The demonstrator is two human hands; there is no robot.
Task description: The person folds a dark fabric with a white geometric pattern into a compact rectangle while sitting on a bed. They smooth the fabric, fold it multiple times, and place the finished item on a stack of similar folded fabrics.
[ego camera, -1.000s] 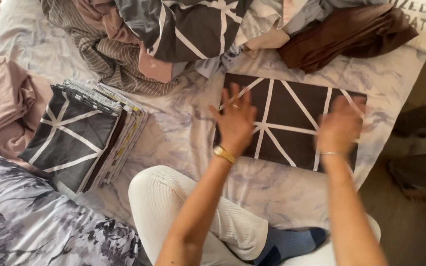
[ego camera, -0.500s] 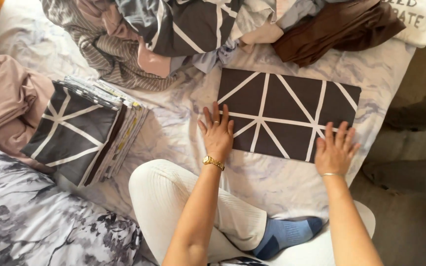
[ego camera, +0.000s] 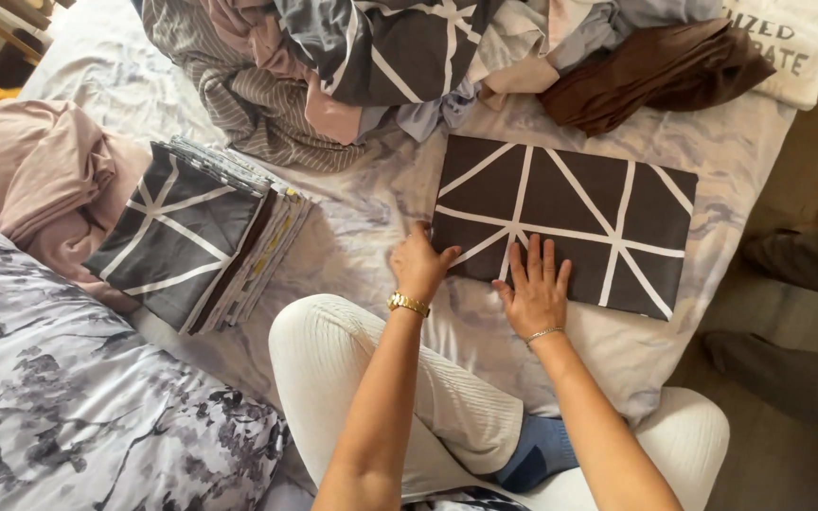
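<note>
Folding is partly done, judging by how things lie: your left hand (ego camera: 420,265) curls its fingers at the near left edge of the dark folded cloth (ego camera: 579,213), and your right hand (ego camera: 535,289) lies flat on its near edge with fingers spread. That cloth sits in the middle of the bed (ego camera: 371,203), a smooth rectangle of thin woven fabric crossed by white lines. To the left, a neat stack of folded pieces (ego camera: 196,237) shows layered edges. At the far side, a rumpled heap of unfolded laundry (ego camera: 362,66), striped, pink and brown, looks left to sort.
</note>
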